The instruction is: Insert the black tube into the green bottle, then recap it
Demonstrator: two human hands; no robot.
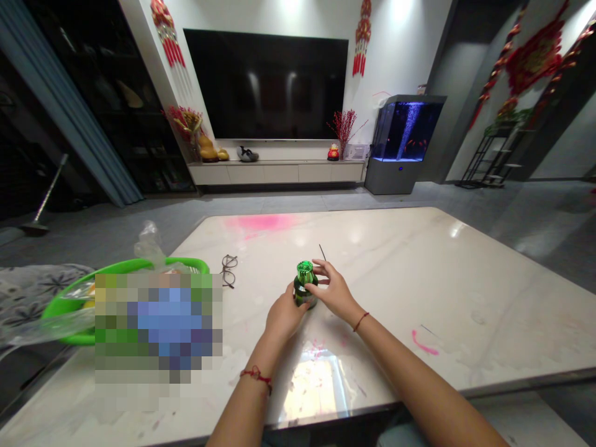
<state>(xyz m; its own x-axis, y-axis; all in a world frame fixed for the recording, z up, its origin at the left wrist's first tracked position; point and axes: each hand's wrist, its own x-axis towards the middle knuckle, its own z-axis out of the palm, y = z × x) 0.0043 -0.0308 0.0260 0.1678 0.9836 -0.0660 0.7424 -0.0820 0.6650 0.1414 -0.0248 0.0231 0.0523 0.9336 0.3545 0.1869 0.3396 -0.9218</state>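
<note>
Both hands were right on it: the left hand (282,312) curled firmly around the dark jar (307,298), fingers lost behind the glass, thumb across the front low down. And the right hand (336,290), up beside the shiny green cap (305,271), thumb against the jar, fingers half curled at the far side; whether they gripped the cap, you couldn't tell! The jar stood upright over the middle of the table (395,273), its base too covered to show whether it touched down. A thin stick (322,252) poked out behind the right fingers. Over left, glasses (228,270) lay beside the basket (199,263), its contents (172,316) pixelated beyond recognition. Both forearms ran off the bottom edge.
</note>
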